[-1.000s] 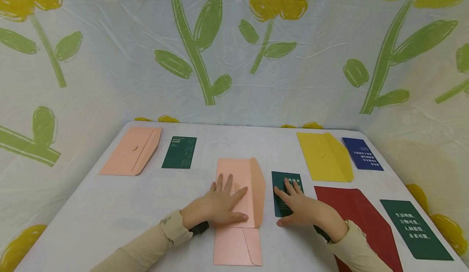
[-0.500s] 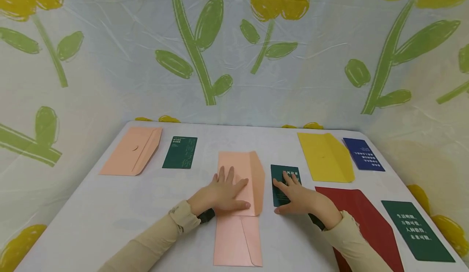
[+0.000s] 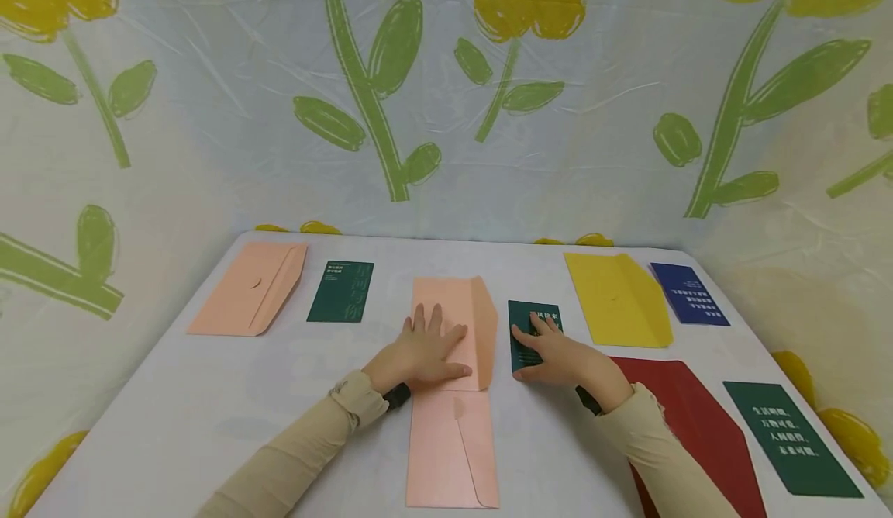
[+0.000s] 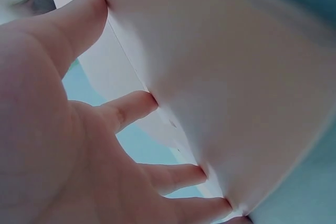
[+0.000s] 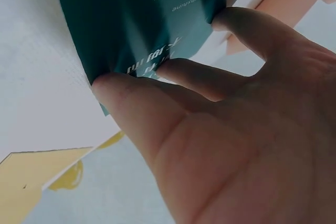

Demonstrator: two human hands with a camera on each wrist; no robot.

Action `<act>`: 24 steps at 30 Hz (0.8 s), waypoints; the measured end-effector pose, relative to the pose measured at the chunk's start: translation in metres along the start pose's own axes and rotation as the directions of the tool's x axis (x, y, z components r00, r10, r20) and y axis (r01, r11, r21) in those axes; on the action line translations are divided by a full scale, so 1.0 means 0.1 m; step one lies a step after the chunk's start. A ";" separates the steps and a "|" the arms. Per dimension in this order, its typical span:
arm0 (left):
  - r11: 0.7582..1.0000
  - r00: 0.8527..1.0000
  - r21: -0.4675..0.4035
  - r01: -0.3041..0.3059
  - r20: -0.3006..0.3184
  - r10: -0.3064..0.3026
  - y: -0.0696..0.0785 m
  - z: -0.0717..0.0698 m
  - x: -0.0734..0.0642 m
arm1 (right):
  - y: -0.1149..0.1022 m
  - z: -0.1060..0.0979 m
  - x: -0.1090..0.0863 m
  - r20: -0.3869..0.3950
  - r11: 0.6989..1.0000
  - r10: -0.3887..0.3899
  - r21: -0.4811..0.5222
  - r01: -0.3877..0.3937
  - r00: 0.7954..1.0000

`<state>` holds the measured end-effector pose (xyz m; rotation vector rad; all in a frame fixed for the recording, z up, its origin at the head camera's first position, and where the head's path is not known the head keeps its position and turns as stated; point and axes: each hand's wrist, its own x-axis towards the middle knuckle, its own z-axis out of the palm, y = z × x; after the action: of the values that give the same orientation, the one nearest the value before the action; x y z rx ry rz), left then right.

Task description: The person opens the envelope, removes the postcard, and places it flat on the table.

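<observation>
With fingers spread, my left hand presses on a pink envelope whose pointed flap lies unfolded to the right. In the left wrist view its fingertips touch the envelope's surface. Just nearer lies a second pink envelope, its far end overlapped by the first. My right hand rests its spread fingertips on a dark green card with pale lettering, to the right of the envelopes. The right wrist view shows the thumb and fingers on the card's face.
At the back left lie another pink envelope and a green card. A yellow envelope and a blue card are at the back right. Nearer on the right are a red envelope and a green card.
Both hands have slid away from the body, carrying the pink envelope and the green card farther back on the table; the card also shifted slightly left. More of the nearer pink envelope shows.
</observation>
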<state>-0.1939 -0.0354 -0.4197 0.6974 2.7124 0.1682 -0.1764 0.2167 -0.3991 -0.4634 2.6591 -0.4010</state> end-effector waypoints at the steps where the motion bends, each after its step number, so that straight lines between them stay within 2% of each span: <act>1: 1.000 1.000 0.000 0.002 0.001 -0.002 -0.01 0.00 0.01 | 0.00 -0.01 0.02 0.001 1.000 0.002 -0.002 -0.002 1.000; 11: 1.000 1.000 -0.024 0.007 -0.005 -0.007 -0.11 -0.07 0.13 | 0.02 -0.08 0.23 0.010 1.000 -0.001 -0.019 0.001 1.000; 24: 0.996 1.000 -0.082 0.024 -0.011 -0.025 -0.25 -0.19 0.27 | 0.03 -0.21 0.48 0.037 1.000 0.026 0.014 -0.027 0.999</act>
<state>-0.2344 -0.0445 -0.4147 0.6408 2.7067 0.2771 -0.2274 0.2054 -0.3979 -0.4266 2.6227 -0.3996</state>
